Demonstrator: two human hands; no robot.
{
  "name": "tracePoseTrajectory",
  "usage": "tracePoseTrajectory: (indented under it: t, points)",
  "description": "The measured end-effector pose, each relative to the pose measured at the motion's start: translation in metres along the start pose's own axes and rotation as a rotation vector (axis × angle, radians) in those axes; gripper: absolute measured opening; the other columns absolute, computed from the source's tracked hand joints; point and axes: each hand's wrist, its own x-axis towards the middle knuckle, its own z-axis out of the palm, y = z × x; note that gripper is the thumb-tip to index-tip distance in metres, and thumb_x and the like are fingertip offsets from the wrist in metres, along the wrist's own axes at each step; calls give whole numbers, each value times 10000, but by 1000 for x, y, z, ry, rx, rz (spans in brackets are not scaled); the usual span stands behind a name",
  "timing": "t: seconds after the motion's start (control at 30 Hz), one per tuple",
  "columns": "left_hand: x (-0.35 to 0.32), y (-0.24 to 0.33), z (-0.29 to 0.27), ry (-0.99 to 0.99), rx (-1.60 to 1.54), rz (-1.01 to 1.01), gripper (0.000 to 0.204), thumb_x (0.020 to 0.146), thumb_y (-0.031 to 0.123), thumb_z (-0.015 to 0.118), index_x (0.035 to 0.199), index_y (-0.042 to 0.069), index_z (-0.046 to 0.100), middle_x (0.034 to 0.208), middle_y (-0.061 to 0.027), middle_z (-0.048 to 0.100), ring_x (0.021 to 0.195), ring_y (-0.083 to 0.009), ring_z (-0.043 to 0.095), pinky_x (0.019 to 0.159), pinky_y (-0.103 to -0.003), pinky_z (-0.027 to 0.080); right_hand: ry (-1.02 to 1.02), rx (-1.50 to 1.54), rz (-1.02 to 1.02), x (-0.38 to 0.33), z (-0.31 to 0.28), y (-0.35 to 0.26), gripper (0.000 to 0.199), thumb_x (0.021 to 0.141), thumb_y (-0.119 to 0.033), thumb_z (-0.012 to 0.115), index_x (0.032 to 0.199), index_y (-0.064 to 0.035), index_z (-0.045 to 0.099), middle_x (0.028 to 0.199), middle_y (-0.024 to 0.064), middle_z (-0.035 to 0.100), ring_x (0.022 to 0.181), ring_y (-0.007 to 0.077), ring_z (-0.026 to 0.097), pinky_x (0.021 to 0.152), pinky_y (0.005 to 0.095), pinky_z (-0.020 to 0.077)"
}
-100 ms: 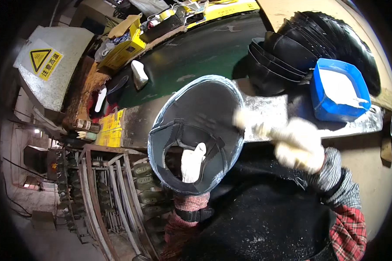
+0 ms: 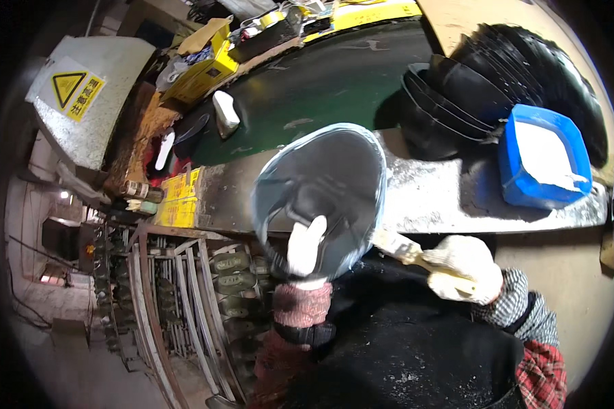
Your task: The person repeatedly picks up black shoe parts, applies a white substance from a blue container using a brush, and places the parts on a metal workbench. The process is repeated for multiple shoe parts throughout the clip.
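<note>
A black cupped piece with a pale-blue rim (image 2: 341, 160) is tilted in front of me, its hollow side facing up. My left hand (image 2: 305, 249), in a white glove, shows inside its lower part, fingers close together and closed on the piece; part of the grip is hidden. My right hand (image 2: 467, 269), also in a white glove, is closed around the handle of a flat brush (image 2: 397, 245). The brush's pale tip meets the piece's right rim. A blue tub (image 2: 542, 194) of white paste stands beyond my right hand.
Stacked black cupped pieces (image 2: 457, 82) lie behind the tub. A green work surface (image 2: 334, 82) holds a white-topped object (image 2: 225, 112). Left are a metal housing with a warning sign (image 2: 95, 88) and a metal rack (image 2: 184, 307) beside dark green shoe-shaped items (image 2: 232, 283).
The brush has moved left and down to the piece's right rim, with my right hand lower. The cupped piece has tilted and looks narrower. The whole view has shifted slightly.
</note>
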Motion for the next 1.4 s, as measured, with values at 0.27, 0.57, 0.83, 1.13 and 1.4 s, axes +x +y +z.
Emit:
tracePoseTrajectory:
  t: [0.27,0.57,0.83,1.13,1.4]
  points:
    - [140,63,49,433,1395,98,367,975,176,593,1260,-55,596,1117,-286,674,1068,-431,653,950,-445,532,128,-39,226,-21,-23,27,317,840,-202,713,1049,32,675,933,152,686,822,294,678,746,405,532]
    - [-106,65,-125,698,717,497,316,1013,172,628,1272,-8,622,1061,-180,713,839,-221,703,718,-314,565,-81,186,294,13,13,7,242,872,-168,670,999,37,655,964,168,683,875,290,662,808,383,516]
    - [-561,96,-170,2103,2053,-257,404,898,255,660,1241,41,640,1150,-241,677,1053,-404,652,937,-484,507,-355,366,233,65,84,-42,334,870,-278,730,962,40,690,894,197,699,786,322,671,737,394,529]
    - [-563,98,-195,1696,1010,106,590,824,272,771,1328,27,587,1324,-165,612,1202,-352,597,1019,-451,485,-220,319,182,46,77,-32,195,853,-118,685,944,54,695,874,175,716,765,306,705,717,374,567]
    - [-333,82,-114,958,-47,582,630,918,410,639,1381,4,507,1243,-157,635,1124,-305,621,969,-450,534,141,-68,101,22,-48,-13,276,929,-113,634,1138,66,659,892,113,712,805,166,665,772,281,544]
